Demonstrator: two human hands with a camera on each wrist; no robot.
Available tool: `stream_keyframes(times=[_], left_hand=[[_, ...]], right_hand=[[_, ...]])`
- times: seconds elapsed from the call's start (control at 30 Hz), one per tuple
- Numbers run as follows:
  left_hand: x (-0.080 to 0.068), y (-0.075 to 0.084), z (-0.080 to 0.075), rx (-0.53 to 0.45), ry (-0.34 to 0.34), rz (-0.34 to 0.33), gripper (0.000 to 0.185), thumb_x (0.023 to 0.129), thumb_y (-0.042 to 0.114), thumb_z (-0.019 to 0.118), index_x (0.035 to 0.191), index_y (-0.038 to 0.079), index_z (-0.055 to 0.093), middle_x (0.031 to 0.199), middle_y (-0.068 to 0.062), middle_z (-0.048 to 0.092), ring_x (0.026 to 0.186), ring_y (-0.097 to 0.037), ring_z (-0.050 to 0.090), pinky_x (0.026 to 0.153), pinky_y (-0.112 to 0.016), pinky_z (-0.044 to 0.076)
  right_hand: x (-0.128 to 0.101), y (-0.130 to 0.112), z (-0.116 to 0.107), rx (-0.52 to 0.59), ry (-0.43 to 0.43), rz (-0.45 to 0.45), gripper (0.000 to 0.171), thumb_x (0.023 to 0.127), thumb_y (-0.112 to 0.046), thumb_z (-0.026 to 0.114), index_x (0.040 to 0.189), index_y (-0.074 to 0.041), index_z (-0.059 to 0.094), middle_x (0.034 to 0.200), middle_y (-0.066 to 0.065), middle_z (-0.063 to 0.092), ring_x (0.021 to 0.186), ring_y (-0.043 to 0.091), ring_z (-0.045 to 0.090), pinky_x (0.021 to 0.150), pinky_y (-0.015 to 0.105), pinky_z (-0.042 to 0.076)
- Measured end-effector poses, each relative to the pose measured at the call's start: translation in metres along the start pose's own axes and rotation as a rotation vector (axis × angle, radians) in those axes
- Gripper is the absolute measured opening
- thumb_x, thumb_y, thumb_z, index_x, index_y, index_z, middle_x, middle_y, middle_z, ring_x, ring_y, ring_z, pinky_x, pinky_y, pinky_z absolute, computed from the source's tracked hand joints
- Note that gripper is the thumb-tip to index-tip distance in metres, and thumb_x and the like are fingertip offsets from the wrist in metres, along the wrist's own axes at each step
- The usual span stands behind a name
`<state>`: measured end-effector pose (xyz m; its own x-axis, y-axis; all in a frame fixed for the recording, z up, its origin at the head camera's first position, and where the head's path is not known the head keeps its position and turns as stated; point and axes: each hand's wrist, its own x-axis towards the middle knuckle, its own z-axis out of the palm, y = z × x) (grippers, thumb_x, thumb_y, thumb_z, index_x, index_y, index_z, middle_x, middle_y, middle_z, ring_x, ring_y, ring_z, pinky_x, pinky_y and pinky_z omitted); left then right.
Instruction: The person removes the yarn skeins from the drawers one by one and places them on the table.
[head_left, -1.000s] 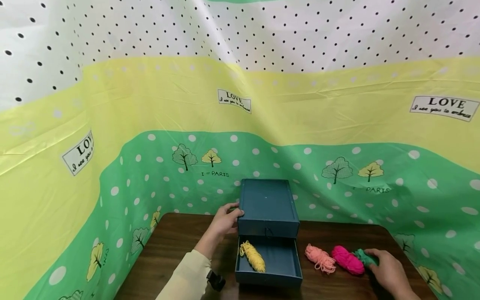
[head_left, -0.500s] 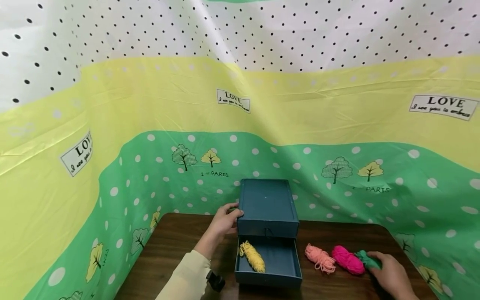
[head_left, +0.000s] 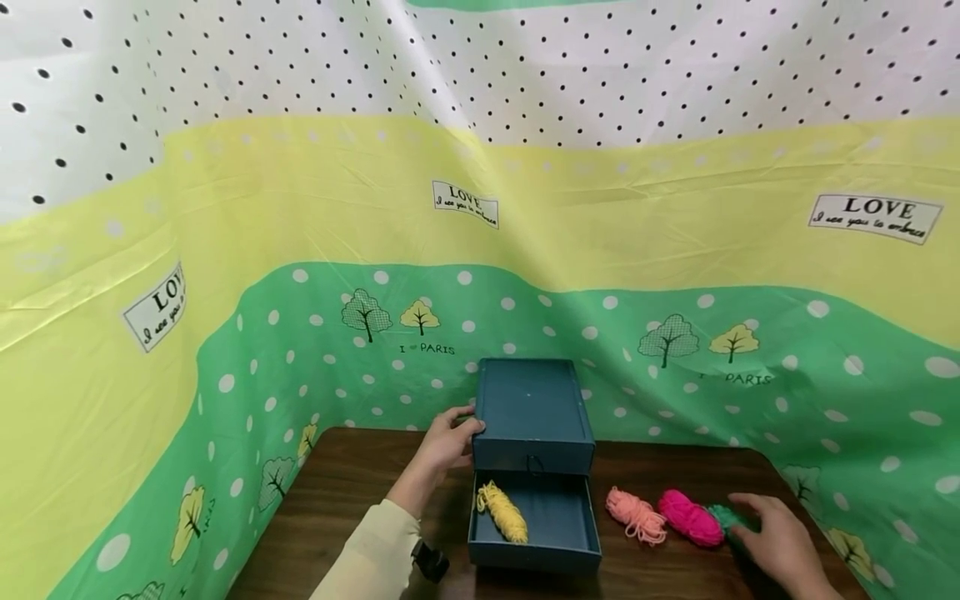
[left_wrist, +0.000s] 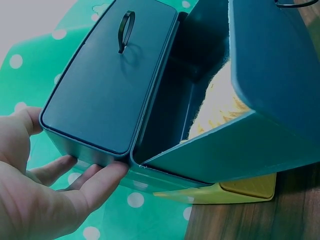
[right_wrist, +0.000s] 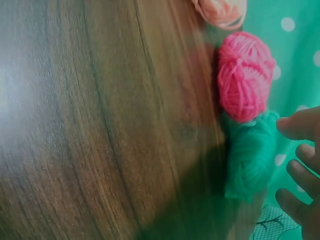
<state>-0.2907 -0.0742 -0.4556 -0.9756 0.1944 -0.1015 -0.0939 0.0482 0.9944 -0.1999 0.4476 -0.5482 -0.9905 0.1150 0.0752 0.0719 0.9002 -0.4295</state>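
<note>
A dark blue two-drawer box [head_left: 528,400] stands at the back of the table, its lower drawer [head_left: 534,557] pulled out. My left hand [head_left: 447,442] rests on the box's left side, thumb at the top edge and fingers against the side wall. A yellow yarn skein [head_left: 504,512] lies inside the lower drawer. To the right, a green yarn skein [right_wrist: 251,155] lies end to end with a bright pink skein [right_wrist: 246,77]. Beside the green one is my right hand [head_left: 780,542], its fingers spread and holding nothing. A peach skein [head_left: 636,517] is nearest the drawer.
The brown wooden table [head_left: 352,467] is enclosed by a green, yellow and white printed curtain [head_left: 420,358] at the back and sides. The upper drawer [left_wrist: 110,80] is closed and has a loop pull [left_wrist: 126,31].
My right fingers have let go of the green skein and now stand apart from it. The left hand and the box have stayed put.
</note>
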Motion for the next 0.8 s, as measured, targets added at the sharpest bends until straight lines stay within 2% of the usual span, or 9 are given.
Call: stream_keyframes(times=[0.2, 0.33, 0.5, 0.63, 0.8], left_hand=[[0.001, 0.001, -0.001, -0.001, 0.008, -0.014, 0.065, 0.098, 0.029, 0.065, 0.156, 0.009, 0.043, 0.126, -0.019, 0.061, 0.095, -0.021, 0.07, 0.085, -0.045, 0.06], [0.002, 0.002, -0.001, 0.003, 0.011, -0.012, 0.067, 0.098, 0.029, 0.065, 0.156, 0.007, 0.041, 0.128, -0.02, 0.061, 0.097, -0.022, 0.07, 0.086, -0.045, 0.06], [0.001, 0.001, 0.0, 0.006, 0.007, -0.011, 0.066, 0.098, 0.029, 0.065, 0.156, 0.007, 0.041, 0.129, -0.02, 0.06, 0.098, -0.023, 0.069, 0.086, -0.045, 0.06], [0.001, 0.0, 0.0, 0.011, 0.003, -0.006, 0.064, 0.098, 0.029, 0.065, 0.155, 0.008, 0.043, 0.13, -0.02, 0.06, 0.1, -0.023, 0.068, 0.088, -0.048, 0.059], [0.001, -0.001, 0.0, 0.014, 0.002, -0.004, 0.064, 0.098, 0.029, 0.065, 0.155, 0.007, 0.044, 0.128, -0.02, 0.06, 0.101, -0.025, 0.068, 0.089, -0.049, 0.059]], right_hand=[[-0.005, -0.021, -0.005, 0.03, 0.067, -0.068, 0.051, 0.085, -0.019, 0.082, 0.129, 0.003, 0.066, 0.126, 0.037, 0.056, 0.107, 0.053, 0.059, 0.08, 0.06, 0.054], [-0.007, -0.04, -0.007, 0.061, 0.103, -0.116, 0.048, 0.085, -0.016, 0.082, 0.128, 0.0, 0.067, 0.126, 0.03, 0.059, 0.104, 0.047, 0.063, 0.076, 0.055, 0.056], [-0.01, -0.065, -0.007, 0.085, 0.137, -0.166, 0.047, 0.086, -0.024, 0.084, 0.126, -0.006, 0.07, 0.124, 0.021, 0.064, 0.102, 0.04, 0.066, 0.074, 0.049, 0.057], [-0.013, -0.09, -0.004, 0.096, 0.185, -0.218, 0.045, 0.086, -0.033, 0.085, 0.124, -0.012, 0.072, 0.121, 0.013, 0.067, 0.098, 0.032, 0.067, 0.072, 0.04, 0.057], [-0.016, -0.12, 0.002, 0.125, 0.245, -0.274, 0.041, 0.084, -0.032, 0.087, 0.12, -0.018, 0.074, 0.117, 0.003, 0.068, 0.094, 0.021, 0.068, 0.071, 0.034, 0.057]])
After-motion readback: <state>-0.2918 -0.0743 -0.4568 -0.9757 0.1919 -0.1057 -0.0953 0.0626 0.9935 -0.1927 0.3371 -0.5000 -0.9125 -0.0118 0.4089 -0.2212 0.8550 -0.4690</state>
